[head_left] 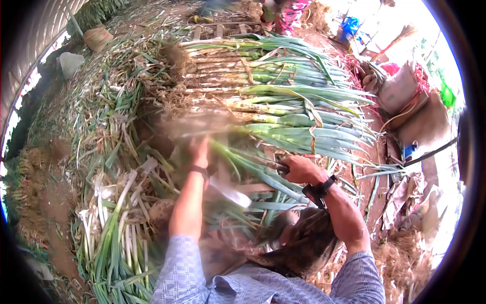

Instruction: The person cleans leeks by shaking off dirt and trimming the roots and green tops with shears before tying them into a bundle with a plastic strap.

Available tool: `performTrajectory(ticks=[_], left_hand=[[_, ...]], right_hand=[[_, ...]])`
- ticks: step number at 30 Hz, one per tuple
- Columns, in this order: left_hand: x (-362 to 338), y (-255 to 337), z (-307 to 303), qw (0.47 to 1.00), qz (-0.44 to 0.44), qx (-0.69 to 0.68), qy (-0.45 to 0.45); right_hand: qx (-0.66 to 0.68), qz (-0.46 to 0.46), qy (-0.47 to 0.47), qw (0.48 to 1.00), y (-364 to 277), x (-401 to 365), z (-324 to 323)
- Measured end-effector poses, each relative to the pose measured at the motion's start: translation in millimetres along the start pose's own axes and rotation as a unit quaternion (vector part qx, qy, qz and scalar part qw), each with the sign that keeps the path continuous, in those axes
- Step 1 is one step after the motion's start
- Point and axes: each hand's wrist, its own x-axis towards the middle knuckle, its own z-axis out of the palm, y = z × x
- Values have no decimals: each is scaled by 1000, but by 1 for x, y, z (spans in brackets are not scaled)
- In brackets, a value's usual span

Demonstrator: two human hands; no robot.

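Observation:
My left hand (199, 148), blurred by motion, is closed around a long green onion. Leaves of this green onion (220, 148) slant down and right from the hand; its stem end is smeared. My right hand (302, 170) is closed around the dark handle of a thin rod-like tool (271, 163), which points left along the leaves toward my left hand. A blurred white strip (230, 195) shows below my left hand. Just beyond both hands lies a row of green onions (283, 109), roots to the left and leaves to the right.
Peeled green onions (119, 243) are heaped at lower left. Stripped leaves and skins (106, 96) cover the ground on the left. Sacks (405, 91) and a dark hose (430, 153) are on the right. Another person in pink patterned clothing (292, 15) is at the far edge.

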Motion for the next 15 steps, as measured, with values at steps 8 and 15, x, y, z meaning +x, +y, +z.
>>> performTrajectory(ticks=[8,15], left_hand=[[-55,9,-11,971,-173,-42,-159],[-87,15,-44,939,-236,-54,-246]], right_hand=[[-21,21,6,1000,-1,-37,-20],[-81,-8,-25,996,8,-63,5]])
